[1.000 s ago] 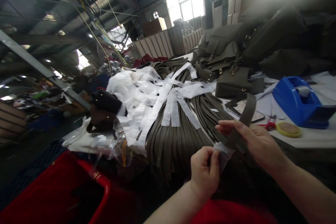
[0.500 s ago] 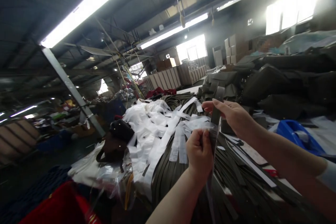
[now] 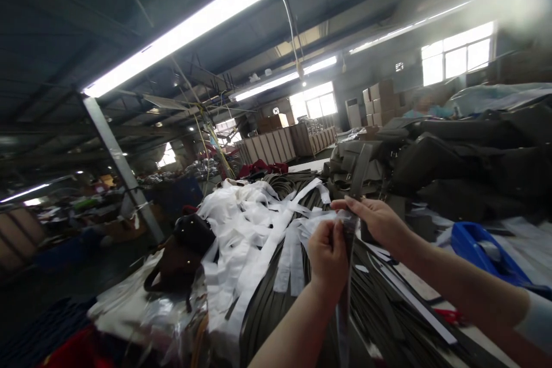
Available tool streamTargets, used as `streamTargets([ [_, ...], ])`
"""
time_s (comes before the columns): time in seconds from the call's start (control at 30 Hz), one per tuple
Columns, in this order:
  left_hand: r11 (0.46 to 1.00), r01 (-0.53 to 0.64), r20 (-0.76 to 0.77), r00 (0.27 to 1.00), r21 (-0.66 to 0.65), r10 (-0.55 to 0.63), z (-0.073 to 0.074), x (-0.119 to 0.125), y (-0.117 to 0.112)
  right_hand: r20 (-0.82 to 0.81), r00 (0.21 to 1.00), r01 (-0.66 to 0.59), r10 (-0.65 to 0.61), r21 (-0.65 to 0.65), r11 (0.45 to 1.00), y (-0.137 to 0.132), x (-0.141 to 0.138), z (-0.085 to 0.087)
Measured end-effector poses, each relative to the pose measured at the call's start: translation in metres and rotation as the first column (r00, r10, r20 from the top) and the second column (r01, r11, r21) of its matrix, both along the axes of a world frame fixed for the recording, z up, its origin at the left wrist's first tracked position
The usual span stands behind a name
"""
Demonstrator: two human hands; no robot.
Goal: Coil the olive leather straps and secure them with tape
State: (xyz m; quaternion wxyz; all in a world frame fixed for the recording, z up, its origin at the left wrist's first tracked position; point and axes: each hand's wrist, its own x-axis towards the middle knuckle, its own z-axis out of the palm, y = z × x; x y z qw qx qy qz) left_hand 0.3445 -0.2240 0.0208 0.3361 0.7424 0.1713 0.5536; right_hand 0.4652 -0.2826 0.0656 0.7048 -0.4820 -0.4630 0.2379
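Note:
My left hand (image 3: 328, 253) is closed, thumb uppermost, around a clear plastic sleeve (image 3: 344, 322) that hangs down below the fist. A dark olive strap (image 3: 361, 167) stands up out of the sleeve's top. Just above and to the right, my right hand (image 3: 382, 223) pinches the strap where it meets the sleeve, thumb and fingertips close to the left hand. Beneath both hands lies a large bundle of dark straps (image 3: 271, 299). White strips (image 3: 241, 230) are heaped over its left side.
A blue tape dispenser (image 3: 474, 244) stands to the right. Behind it are piled dark bags (image 3: 470, 155). A brown-black bag (image 3: 181, 259) and crumpled clear plastic (image 3: 166, 322) lie at the left. A metal post (image 3: 123, 167) rises beyond. Cartons (image 3: 382, 103) are stacked far back.
My right hand has come down along the strap to the left hand, leaving more strap standing above the fingers. The left hand keeps its grip. The camera view has shifted slightly.

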Motion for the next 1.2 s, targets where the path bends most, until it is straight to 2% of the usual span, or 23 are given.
streamTargets([
  [0.07, 1.000, 0.010, 0.010, 1.000, 0.008, -0.010, 0.006, 0.003, 0.001, 0.065, 0.997, -0.039, 0.038, 0.006, 0.999, -0.004, -0.007, -0.004],
  [0.13, 1.000, 0.021, 0.013, 1.000, 0.010, -0.022, 0.010, 0.006, 0.000, 0.060, 0.998, -0.036, 0.034, 0.029, 0.999, -0.006, -0.005, 0.002],
  [0.27, 0.998, 0.062, -0.022, 0.998, 0.022, -0.062, 0.010, 0.013, -0.003, -0.134, 0.987, 0.099, -0.088, 0.076, 0.992, -0.004, 0.021, 0.036],
  [0.33, 0.998, 0.061, -0.021, 0.998, 0.025, -0.060, 0.014, 0.017, -0.003, -0.148, 0.985, 0.104, -0.092, 0.070, 0.992, -0.002, 0.029, 0.046],
  [0.53, 0.996, 0.056, 0.031, 0.998, 0.064, -0.058, 0.042, 0.022, 0.006, 0.013, 1.000, 0.003, -0.003, 0.006, 1.000, -0.003, 0.009, 0.038],
  [0.6, 0.995, 0.069, 0.040, 0.997, 0.075, -0.072, 0.049, 0.024, 0.007, 0.098, 0.995, 0.008, -0.008, -0.003, 1.000, -0.003, 0.008, 0.044],
  [0.7, 0.995, 0.064, 0.039, 0.997, 0.073, -0.067, 0.055, 0.028, 0.009, 0.115, 0.985, 0.122, -0.133, 0.098, 0.988, 0.000, 0.022, 0.073],
  [0.83, 0.993, 0.083, 0.039, 0.996, 0.078, -0.086, 0.063, 0.035, 0.010, 0.011, 0.946, 0.305, -0.325, 0.319, 0.897, 0.004, 0.045, 0.121],
  [0.93, 0.992, 0.107, 0.062, 0.992, 0.066, -0.111, 0.072, 0.040, 0.014, 0.078, 0.912, 0.353, -0.402, 0.346, 0.869, 0.004, 0.049, 0.140],
  [1.03, 0.992, 0.108, 0.111, 0.987, 0.071, -0.115, 0.085, 0.043, 0.018, 0.148, 0.903, 0.338, -0.404, 0.338, 0.878, 0.003, 0.042, 0.140],
  [1.2, 0.992, 0.065, 0.151, 0.985, 0.109, -0.082, 0.103, 0.044, 0.023, 0.195, 0.908, 0.297, -0.371, 0.322, 0.899, 0.006, 0.035, 0.129],
])
